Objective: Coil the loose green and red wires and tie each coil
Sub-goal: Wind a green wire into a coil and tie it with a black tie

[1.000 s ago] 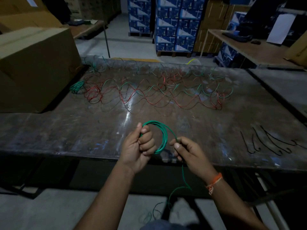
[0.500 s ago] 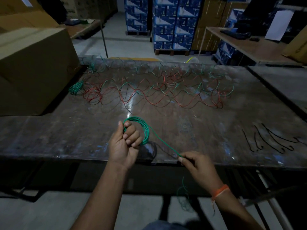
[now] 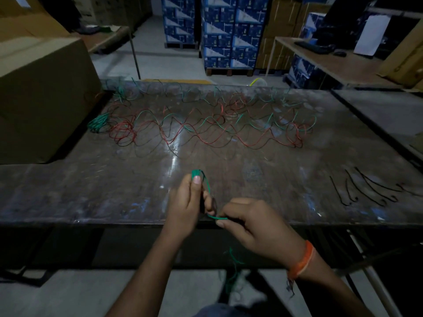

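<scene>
Fingers of the left hand (image 3: 191, 203) curl around a green coil (image 3: 201, 179) at the table's (image 3: 91, 191) near edge; the right hand (image 3: 249, 223) pinches its trailing green wire (image 3: 216, 217).

One head-worn camera looks forward and down, close over the worktable (image 3: 91, 193)

We stand in a dim warehouse or stockroom. Ahead of us, stacks of blue printed cartons (image 3: 225, 30) sit on a wooden pallet (image 3: 230, 71) on a bare concrete floor (image 3: 151, 53), with brown cardboard boxes (image 3: 278, 30) piled beside them. A large brown carton (image 3: 43, 94) rests on our scuffed, worn worktable (image 3: 91, 191). To the right, a plain wooden desk (image 3: 338, 65) carries a keyboard (image 3: 312, 46).
</scene>
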Available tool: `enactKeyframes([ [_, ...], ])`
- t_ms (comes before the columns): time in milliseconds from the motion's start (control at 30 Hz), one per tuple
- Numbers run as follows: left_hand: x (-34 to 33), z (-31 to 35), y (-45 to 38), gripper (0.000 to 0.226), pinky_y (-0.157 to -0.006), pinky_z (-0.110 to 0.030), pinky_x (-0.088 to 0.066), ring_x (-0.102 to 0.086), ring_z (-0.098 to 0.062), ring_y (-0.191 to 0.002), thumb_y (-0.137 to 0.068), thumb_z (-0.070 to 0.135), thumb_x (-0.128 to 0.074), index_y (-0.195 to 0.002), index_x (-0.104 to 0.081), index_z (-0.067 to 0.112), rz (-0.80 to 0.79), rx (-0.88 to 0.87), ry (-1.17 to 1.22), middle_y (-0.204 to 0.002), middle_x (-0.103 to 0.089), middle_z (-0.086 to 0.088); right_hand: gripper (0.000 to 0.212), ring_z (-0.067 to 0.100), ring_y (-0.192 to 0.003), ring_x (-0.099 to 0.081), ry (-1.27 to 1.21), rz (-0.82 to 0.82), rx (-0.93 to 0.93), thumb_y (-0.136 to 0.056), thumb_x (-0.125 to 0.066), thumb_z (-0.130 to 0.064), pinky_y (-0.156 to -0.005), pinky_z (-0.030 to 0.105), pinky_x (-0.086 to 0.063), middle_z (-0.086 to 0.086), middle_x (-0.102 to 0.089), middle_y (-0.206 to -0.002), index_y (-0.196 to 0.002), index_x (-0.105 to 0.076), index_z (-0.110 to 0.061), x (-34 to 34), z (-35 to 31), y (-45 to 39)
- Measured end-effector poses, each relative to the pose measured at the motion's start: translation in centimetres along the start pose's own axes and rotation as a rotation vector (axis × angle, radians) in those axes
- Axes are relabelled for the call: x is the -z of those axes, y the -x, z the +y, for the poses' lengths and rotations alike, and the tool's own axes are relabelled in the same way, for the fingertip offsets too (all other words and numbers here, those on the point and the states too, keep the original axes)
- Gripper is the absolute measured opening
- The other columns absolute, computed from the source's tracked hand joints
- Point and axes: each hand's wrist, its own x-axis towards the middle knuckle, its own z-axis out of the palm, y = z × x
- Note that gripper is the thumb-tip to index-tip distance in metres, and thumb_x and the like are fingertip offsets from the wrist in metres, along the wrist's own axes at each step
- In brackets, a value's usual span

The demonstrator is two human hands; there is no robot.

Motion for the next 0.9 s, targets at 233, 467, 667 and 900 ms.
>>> enactKeyframes([
  [233, 0.9, 0.3, -0.3, 0.042, -0.050, -0.033, -0.038, -0.050, -0.015, -0.048, -0.102, 0.046, -0.038, -0.077, -0.050, 0.014, 0.021, -0.053, -0.146, -0.053, -0.051, 0.003, 0.002, 0.008, -0.073, -0.058, -0.054, 0.095, -0.013, -0.086, -0.069, -0.018, -0.067, 0.031, -0.049, -0.006, -0.062, -0.079, -0.087, -0.067, -0.019, 0.8, 0.0, -0.6],
  [467, 1.1, 1.0, -0.2, 0.029, -0.045, -0.025, -0.033, -0.044, -0.020, -0.044, -0.099, 0.033, -0.045, -0.081, -0.055, 0.013, -0.122, 0.185, 0.282, -0.054, -0.048, -0.012, 0.001, 0.009, -0.074, -0.062, -0.166, 0.201, -0.048, -0.087, -0.075, -0.015, -0.063, 0.023, -0.047, -0.006, -0.063, -0.077, -0.086, -0.076, -0.015, 0.9, 0.4, -1.3],
  [667, 0.6, 1.8, 0.1, 0.027, -0.045, -0.027, -0.010, -0.019, -0.011, -0.046, -0.095, 0.029, -0.046, -0.074, -0.056, 0.016, -0.247, 0.274, 0.518, -0.053, -0.031, 0.000, 0.005, 0.005, -0.074, -0.060, -0.131, 0.266, -0.027, -0.087, -0.077, -0.013, -0.065, 0.016, -0.042, -0.006, -0.064, -0.079, -0.092, -0.077, -0.015, 1.4, 0.0, -3.1],
  [900, 0.6, 2.0, 0.7, 0.032, -0.046, -0.021, -0.007, -0.011, -0.007, -0.041, -0.091, 0.039, -0.053, -0.078, -0.061, 0.010, -0.392, 0.491, 0.874, -0.047, -0.024, 0.009, 0.007, 0.013, -0.083, -0.065, -0.269, 0.378, -0.114, -0.088, -0.075, -0.008, -0.072, 0.023, -0.051, -0.004, -0.068, -0.085, -0.092, -0.076, -0.014, 1.2, 1.5, -4.1],
])
